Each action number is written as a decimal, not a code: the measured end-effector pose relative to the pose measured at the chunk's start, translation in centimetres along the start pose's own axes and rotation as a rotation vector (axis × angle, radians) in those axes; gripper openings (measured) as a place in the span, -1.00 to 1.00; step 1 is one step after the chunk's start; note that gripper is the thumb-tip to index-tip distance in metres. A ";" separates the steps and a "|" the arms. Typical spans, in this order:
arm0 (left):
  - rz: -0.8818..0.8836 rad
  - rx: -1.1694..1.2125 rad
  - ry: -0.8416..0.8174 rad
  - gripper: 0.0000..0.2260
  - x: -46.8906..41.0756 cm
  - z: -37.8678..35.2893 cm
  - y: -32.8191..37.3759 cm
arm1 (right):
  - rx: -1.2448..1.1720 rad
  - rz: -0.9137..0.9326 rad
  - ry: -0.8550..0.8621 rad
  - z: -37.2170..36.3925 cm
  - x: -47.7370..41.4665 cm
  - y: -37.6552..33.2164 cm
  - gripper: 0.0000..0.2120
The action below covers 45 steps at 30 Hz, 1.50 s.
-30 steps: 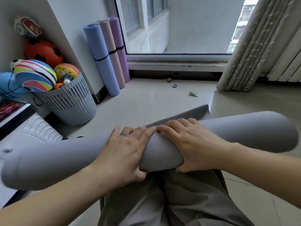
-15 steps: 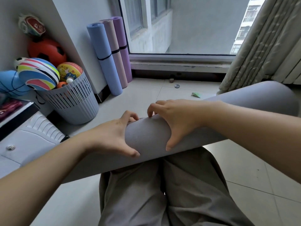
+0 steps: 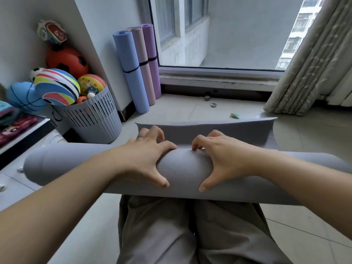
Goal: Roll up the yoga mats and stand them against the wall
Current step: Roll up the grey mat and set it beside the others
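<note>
Lying across the lap (image 3: 171, 225), long axis left to right, the grey mat (image 3: 182, 168) is gripped by the left hand (image 3: 144, 159) and right hand (image 3: 222, 161); its unrolled flap (image 3: 209, 128) is found just beyond them, on the far side.

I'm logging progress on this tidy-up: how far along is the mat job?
Done: the blue mat, pink mat and purple mat stand rolled and strapped against the wall. In hand: the left hand and right hand grip the grey mat, mostly rolled, its end flap loose. Left: finish rolling, stand it with the others.
</note>
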<state>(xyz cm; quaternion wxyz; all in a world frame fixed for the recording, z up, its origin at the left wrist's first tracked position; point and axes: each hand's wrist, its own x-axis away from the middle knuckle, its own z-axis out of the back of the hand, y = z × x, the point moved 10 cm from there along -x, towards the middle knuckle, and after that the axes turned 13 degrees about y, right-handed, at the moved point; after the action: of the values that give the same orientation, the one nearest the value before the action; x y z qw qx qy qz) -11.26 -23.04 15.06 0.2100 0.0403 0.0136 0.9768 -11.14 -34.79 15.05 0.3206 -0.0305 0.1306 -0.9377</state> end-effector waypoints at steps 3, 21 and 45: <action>-0.039 -0.113 0.093 -0.25 0.8 0.4 1.3 | 0.060 0.033 0.016 0.1 -0.5 0.0 -0.20; -0.040 -0.370 0.232 -0.08 0.2 1.4 2.7 | 0.181 -0.061 0.230 -0.1 1.7 2.4 0.09; 0.130 0.047 -0.033 -0.16 1.6 -0.8 -1.1 | 0.282 0.194 0.004 0.3 -0.6 -1.4 -0.07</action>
<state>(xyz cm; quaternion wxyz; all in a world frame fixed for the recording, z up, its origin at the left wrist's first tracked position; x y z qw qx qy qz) -12.34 -21.33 14.33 0.1455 0.0619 0.0305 0.9869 -11.38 -33.44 15.73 0.4105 0.0293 0.0009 -0.9114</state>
